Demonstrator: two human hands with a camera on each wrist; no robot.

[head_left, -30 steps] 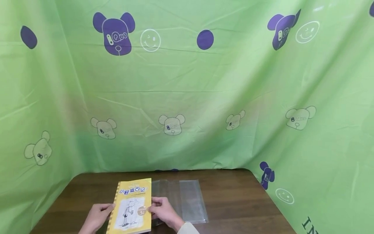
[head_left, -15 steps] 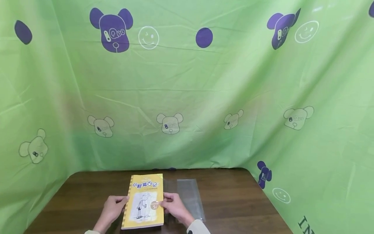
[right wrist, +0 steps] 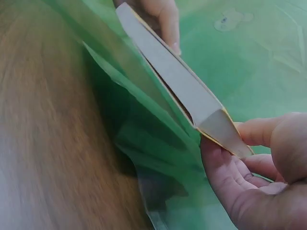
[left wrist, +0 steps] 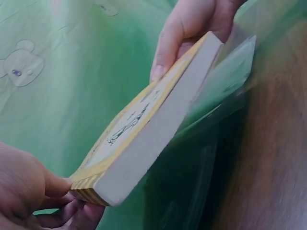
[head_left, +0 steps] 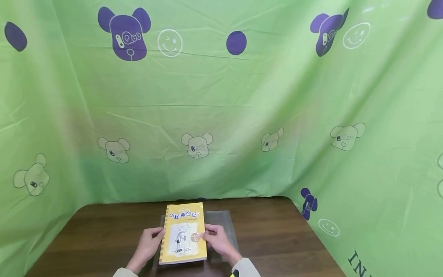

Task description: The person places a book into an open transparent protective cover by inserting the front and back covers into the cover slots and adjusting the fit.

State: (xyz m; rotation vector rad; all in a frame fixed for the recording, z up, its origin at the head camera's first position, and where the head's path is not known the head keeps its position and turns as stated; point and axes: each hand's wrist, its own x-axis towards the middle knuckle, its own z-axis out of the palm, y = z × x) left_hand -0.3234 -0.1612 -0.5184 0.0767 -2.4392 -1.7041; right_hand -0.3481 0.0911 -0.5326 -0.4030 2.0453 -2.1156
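A yellow paperback book (head_left: 183,234) with blue title characters and a line drawing on its front is held between both hands, cover up. My left hand (head_left: 149,242) grips its spine edge, thumb on top and fingers beneath, as the left wrist view shows. On the opposite edge, my right hand (head_left: 219,240) pinches the page side, its thumb over the cover. Under the book lies a clear plastic book cover (head_left: 223,227), mostly hidden by it in the head view. Both wrist views show the book raised above the plastic sheet (right wrist: 158,167).
The dark wooden table (head_left: 270,238) carries the plastic cover and lies beneath the hands. A green printed cloth (head_left: 221,96) with bear heads and smiley faces hangs along the back and both sides.
Both hands have carried the book to the right and slightly away from the body, from beside the plastic cover to over it. Their hold on its edges stays the same.
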